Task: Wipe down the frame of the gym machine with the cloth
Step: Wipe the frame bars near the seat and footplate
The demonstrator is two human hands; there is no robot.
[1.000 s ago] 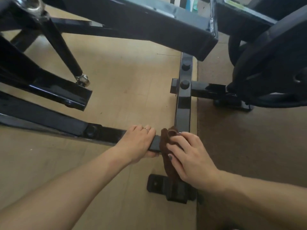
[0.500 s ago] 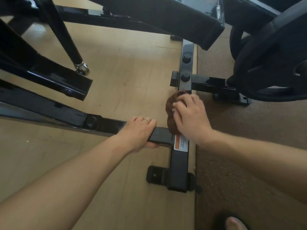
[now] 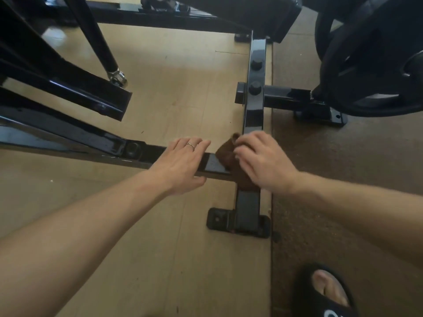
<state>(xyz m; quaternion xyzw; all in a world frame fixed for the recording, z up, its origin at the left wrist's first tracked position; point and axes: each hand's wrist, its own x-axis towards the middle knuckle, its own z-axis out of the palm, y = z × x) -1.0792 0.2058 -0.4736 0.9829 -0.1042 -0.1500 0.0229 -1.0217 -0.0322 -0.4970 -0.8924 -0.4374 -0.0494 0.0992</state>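
The black gym machine frame lies low over the floor. Its long floor bar (image 3: 255,99) runs away from me and meets a cross bar (image 3: 137,149) coming from the left. My right hand (image 3: 263,161) holds a bunched brown cloth (image 3: 225,153) against that junction, fingers curled over it. My left hand (image 3: 180,163) lies across the cross bar just left of the cloth, fingers fairly straight and thumb on the bar's near side. A ring shows on one finger.
Black weight plates (image 3: 370,65) hang at the upper right over a side strut. More angled frame members (image 3: 91,92) cross the left. A bolted foot plate (image 3: 217,218) ends the floor bar near me. My slippered foot (image 3: 325,291) stands on the dark mat (image 3: 343,168).
My right hand slid the cloth up the floor bar, then back toward me to the junction. The left hand's fingers have straightened from their curl over the cross bar.
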